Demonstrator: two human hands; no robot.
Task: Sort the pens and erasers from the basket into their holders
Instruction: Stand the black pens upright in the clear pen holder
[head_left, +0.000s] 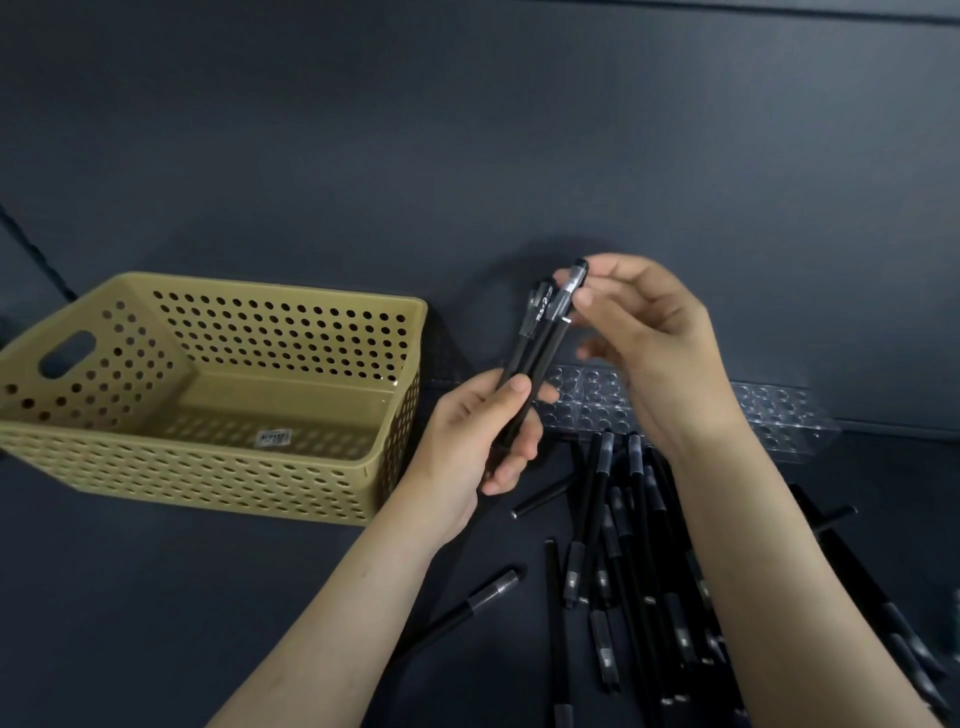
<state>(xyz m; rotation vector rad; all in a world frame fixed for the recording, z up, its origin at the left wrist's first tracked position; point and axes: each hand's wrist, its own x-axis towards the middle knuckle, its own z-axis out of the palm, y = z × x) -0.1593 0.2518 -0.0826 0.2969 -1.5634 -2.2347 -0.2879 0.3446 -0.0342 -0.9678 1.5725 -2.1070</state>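
Pens: a bundle of black pens (537, 338) stands tilted in the left grip (478, 436), fingers and thumb curled round the lower barrels, caps up and leaning right. Right grip (654, 332) pinches the cap end of one pen (570, 288) at the top of that bundle, thumb and forefinger clamped on it, the other fingers loosely curled below. Both are held above the desk (208, 597), between the basket and the holder

Tan perforated basket (208, 478) sits upright toward the left edge of the desk, with a handle slot in its left wall. A small white label (274, 437) shows on its floor

Clear holder (587, 402) with rows of round holes lies along the rear edge, right of the basket, partly hidden behind the right wrist

Loose pens (618, 545) — a heap of black barrels with clear cap sections, crossing one another — lie on the desk in front of the holder. The heap runs toward the near right corner, partly under the right forearm. One stray pen (493, 590) lies apart from the heap on its left side, near the left forearm
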